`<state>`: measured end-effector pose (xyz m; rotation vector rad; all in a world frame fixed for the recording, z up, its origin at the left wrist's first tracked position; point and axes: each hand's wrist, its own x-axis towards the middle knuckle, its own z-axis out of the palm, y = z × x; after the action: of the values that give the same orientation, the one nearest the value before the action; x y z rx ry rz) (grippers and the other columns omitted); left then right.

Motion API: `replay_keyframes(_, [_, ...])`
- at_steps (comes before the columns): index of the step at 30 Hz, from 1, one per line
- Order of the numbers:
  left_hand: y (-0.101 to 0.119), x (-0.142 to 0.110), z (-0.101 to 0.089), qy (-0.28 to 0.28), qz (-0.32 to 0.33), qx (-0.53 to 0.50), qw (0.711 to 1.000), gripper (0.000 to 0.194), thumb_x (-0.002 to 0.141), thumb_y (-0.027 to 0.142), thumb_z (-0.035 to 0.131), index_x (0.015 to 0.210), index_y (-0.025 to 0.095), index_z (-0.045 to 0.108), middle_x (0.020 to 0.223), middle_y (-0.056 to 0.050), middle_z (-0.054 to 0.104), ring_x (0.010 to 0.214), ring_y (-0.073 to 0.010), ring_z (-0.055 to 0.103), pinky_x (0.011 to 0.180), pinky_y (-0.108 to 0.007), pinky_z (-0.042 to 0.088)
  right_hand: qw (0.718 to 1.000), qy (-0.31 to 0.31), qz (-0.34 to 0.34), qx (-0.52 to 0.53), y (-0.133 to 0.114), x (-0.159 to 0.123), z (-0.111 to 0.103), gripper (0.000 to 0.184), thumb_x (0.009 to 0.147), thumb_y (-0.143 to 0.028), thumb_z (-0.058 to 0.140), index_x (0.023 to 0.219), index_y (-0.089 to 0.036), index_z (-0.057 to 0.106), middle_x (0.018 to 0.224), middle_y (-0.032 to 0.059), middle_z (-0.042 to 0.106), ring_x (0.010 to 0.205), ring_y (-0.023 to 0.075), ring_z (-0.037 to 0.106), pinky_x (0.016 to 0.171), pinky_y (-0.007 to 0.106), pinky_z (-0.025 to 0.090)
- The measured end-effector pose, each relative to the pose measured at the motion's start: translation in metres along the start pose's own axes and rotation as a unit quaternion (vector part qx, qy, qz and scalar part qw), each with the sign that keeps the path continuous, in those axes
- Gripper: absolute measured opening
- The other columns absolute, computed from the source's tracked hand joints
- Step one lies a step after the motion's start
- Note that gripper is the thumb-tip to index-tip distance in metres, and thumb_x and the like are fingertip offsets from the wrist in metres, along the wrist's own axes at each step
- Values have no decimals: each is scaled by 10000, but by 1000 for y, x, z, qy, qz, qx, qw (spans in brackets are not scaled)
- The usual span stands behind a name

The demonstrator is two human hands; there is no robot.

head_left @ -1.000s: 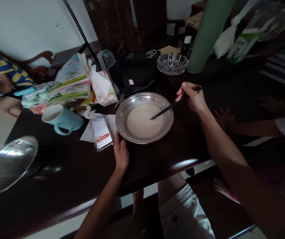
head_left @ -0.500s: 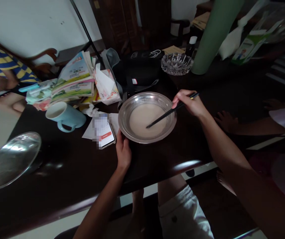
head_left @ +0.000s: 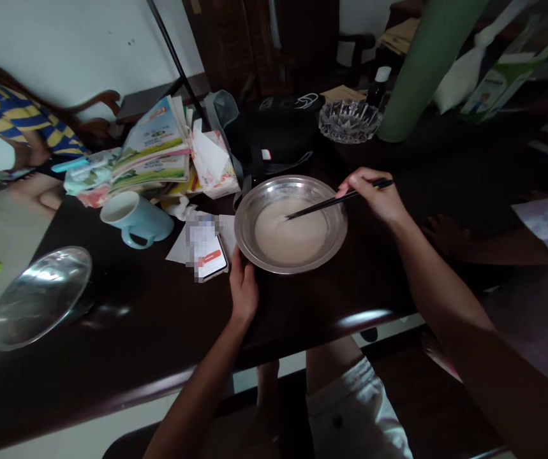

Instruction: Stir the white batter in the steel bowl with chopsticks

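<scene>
A big, dark brown, shiny wood bench [head_left: 159, 325] fills the middle of the frame. On it, right at the centre, sits a wide, round, silver metal bowl [head_left: 246, 220]. A pool of pale, milky liquid [head_left: 290, 242] covers the bottom of the bowl. A light blue mug with a loop handle [head_left: 152, 220] stands to the left of the bowl, well apart from it.

The two hands are apart, one on each side of the bowl. The left hand [head_left: 245, 293] touches the bowl at its lower left edge; some of its fingers are hidden, so I cannot tell how tight the hold is. The right hand [head_left: 374, 194], just right of centre, has its fingers closed around thin black chopsticks [head_left: 319, 206]. They lean down to the left, over the bowl's edge, with their tips in the liquid.

This looks like the stirring part. I cannot tell if the mix is smooth. I think more stirring calls for a steady left hand on the bowl and the tips kept low, going around gently so nothing splashes out.
</scene>
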<state>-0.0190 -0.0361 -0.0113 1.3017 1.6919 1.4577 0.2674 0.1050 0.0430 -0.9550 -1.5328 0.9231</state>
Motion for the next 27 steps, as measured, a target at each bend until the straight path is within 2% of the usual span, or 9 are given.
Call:
replay_keyframes(3, [-1,0,0,-2,1,1,1000,488,858,232,507,1336,191,597,1381,-84,632,1348,-243,521,1169,-389,374,997,82,-5,12,2,2,-4,466,837,-666,594,653,-251,696,520,-7,673,532,173,651,721,396,561])
replay_keyframes(5, [-1,0,0,-3,-1,3,1000,496,855,227,505,1342,186,591,1379,-89,633,1346,-245,524,1167,-395,378,999,44,3,25,2,2,-3,469,854,-658,577,659,-250,701,495,-10,656,497,166,637,701,391,561])
replay_keyframes(7, [-1,0,0,-6,1,0,1000,501,860,226,503,1352,185,583,1374,-92,635,1331,-243,538,1159,-394,389,999,-38,15,28,1,0,0,421,847,-633,610,717,-251,728,582,-4,712,572,173,683,721,378,567])
replay_keyframes(9, [-1,0,0,-8,5,-4,1000,500,867,227,502,1360,192,577,1373,-87,637,1320,-237,547,1152,-385,397,997,-77,17,18,1,-1,1,376,829,-613,649,774,-255,747,695,4,762,687,187,724,759,372,571])
replay_keyframes(14, [-3,0,0,-4,4,0,1000,511,860,238,513,1367,199,573,1407,-82,615,1357,-245,515,1182,-399,359,998,60,-7,6,2,1,-3,437,841,-650,602,676,-260,708,535,-1,680,565,184,675,740,398,558])
replay_keyframes(19, [-1,0,0,-3,7,3,1000,509,852,220,503,1353,179,583,1385,-91,631,1332,-240,538,1168,-386,378,998,-59,14,14,-2,-2,0,387,832,-620,640,756,-254,740,663,10,746,651,187,713,738,377,556])
replay_keyframes(21, [0,0,-1,-2,8,4,1000,506,853,218,502,1351,179,586,1376,-89,638,1322,-237,547,1166,-381,380,999,-35,4,1,-2,-2,0,388,815,-628,655,753,-254,738,695,11,758,686,191,718,759,378,556])
replay_keyframes(24, [0,0,-1,-8,6,11,1000,511,859,227,506,1363,186,576,1399,-84,622,1337,-237,534,1177,-381,365,999,54,-2,4,0,0,-2,456,824,-675,603,670,-257,700,539,0,684,553,181,662,720,391,552])
replay_keyframes(27, [-2,0,-1,-9,9,11,1000,516,860,234,508,1370,187,569,1409,-89,612,1350,-242,523,1180,-384,361,1000,3,16,22,0,-1,-1,449,833,-671,597,694,-260,713,524,-3,678,529,179,653,692,386,550])
